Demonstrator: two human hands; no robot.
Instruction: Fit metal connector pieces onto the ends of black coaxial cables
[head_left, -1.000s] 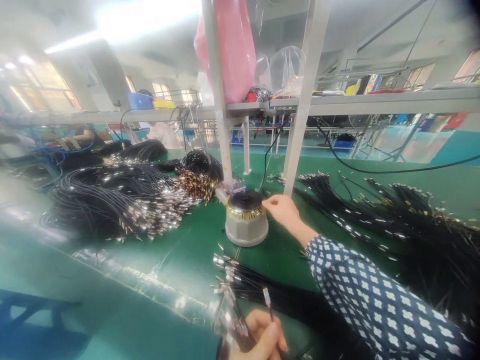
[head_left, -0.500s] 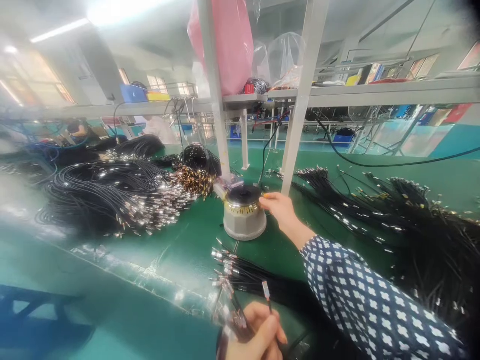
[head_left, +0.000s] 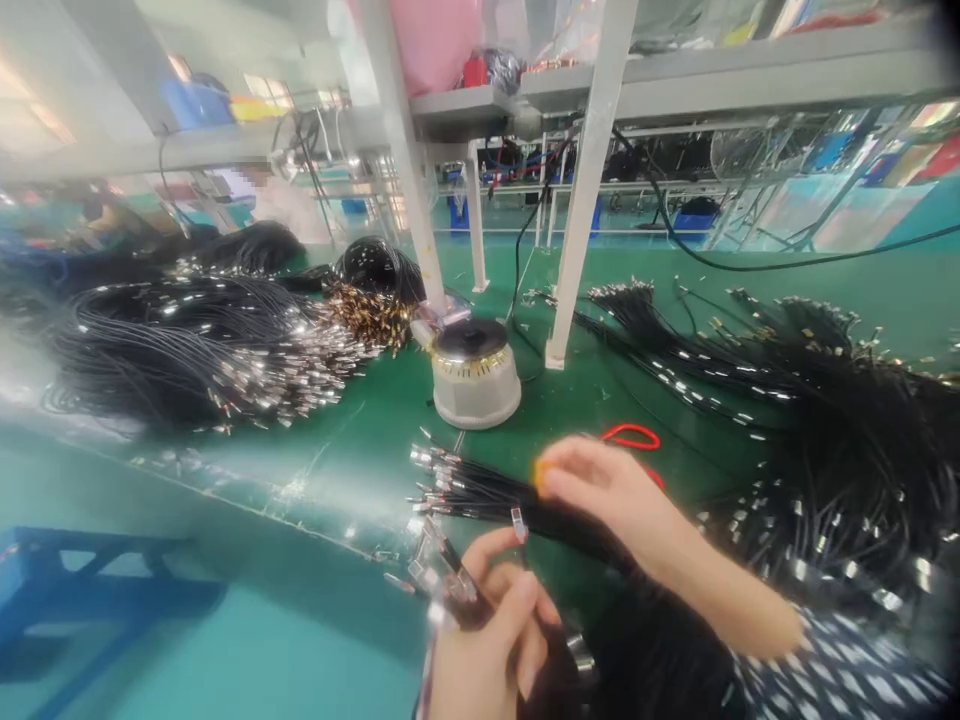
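Cable [head_left: 518, 524]: pinched in left hand [head_left: 487, 640], bottom centre, long axis near upright, metal tip pointing up.
Left fingers [head_left: 495, 545]: clamped on cable.
Right hand [head_left: 622, 500]: just above tip, fingers together on blurred orange bit [head_left: 541, 476].

Bright overhead light flooded the scene and washed out the upper left, and pale glare streaked the green bench top [head_left: 300, 470]. Motion blur smeared the right hand [head_left: 607, 495] — the left hand [head_left: 487, 650] and its cable bundle [head_left: 450, 575] looked soft, and the edges bowed, fisheye-like.
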